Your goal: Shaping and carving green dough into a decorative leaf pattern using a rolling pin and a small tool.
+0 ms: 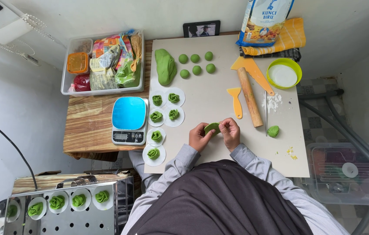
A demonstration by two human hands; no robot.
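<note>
My left hand (199,138) and my right hand (231,132) meet over the pale work mat (219,100) and together pinch a flat piece of green dough (212,127). A large lump of green dough (165,66) and several small green dough balls (196,63) lie at the mat's far side. Several shaped green dough rosettes sit on white paper rounds (165,109) along the mat's left edge. A small green dough bit (273,131) lies to the right of my hands.
A wooden rolling pin (249,96), two orange scrapers (235,102), a thin knife and a green bowl of flour (283,74) lie right. A blue-topped scale (128,119) and a clear box of packets (103,63) sit left. A steamer tray (69,206) holds more rosettes.
</note>
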